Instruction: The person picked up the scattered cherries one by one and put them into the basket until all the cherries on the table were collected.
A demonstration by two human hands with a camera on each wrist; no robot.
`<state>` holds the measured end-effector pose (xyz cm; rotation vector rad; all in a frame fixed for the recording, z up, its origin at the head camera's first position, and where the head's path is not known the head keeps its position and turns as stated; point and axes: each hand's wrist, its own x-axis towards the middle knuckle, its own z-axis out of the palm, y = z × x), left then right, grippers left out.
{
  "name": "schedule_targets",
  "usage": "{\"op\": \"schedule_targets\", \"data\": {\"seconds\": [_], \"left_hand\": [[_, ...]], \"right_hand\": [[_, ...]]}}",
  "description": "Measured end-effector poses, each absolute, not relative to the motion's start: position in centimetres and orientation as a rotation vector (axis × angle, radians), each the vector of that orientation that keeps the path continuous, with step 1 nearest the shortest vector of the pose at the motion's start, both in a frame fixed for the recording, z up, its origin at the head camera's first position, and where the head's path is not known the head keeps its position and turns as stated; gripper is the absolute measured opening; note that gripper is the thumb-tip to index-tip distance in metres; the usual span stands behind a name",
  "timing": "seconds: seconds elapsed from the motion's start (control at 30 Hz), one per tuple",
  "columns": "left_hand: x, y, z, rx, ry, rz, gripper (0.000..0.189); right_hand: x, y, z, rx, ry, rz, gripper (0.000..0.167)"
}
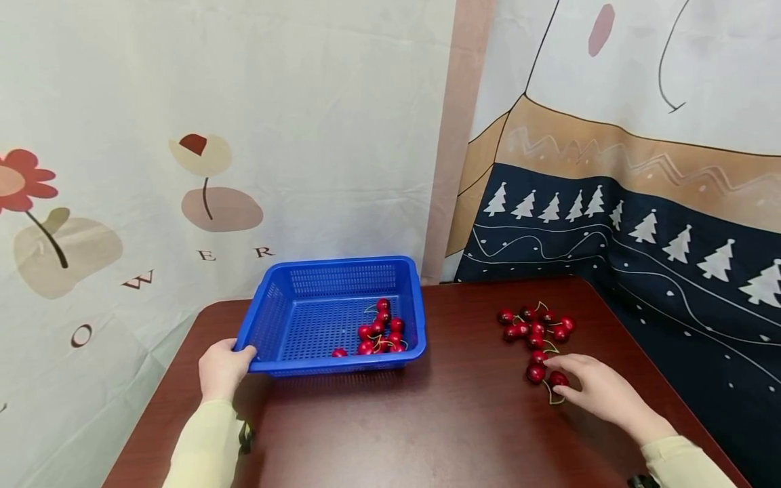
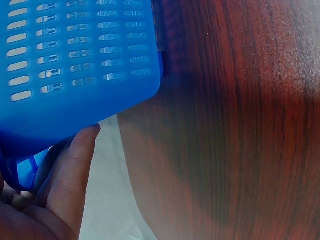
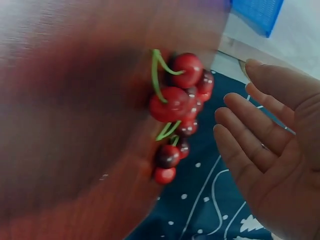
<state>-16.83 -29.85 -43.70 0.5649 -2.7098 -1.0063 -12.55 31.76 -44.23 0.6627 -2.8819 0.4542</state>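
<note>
Several right-of-frame cherries [image 1: 535, 373] are seemingly awaiting a pinching pickup by the right hand [image 1: 601, 390] (empty, loosely spread); the left hand [image 1: 223, 368] is gripping the basket [image 1: 311, 367], centre-left.

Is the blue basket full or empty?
Only partly full: the blue basket holds some cherries, mostly toward its right side, while much of it shows bare inside.

Wide head, close wrist views — basket [image 1: 320, 325] shared.
</note>
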Motion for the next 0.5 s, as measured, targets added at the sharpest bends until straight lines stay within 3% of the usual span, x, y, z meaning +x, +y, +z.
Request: {"op": "schedule_targets", "data": {"seconds": [0.5], "left_hand": [[-16.8, -29.8, -43.6, 0.556, -2.703, -1.001, 0.037]], "right_hand": [[-11.0, 31.7, -46.5, 0.681, -2.992, 0.37, 0.028]]}}
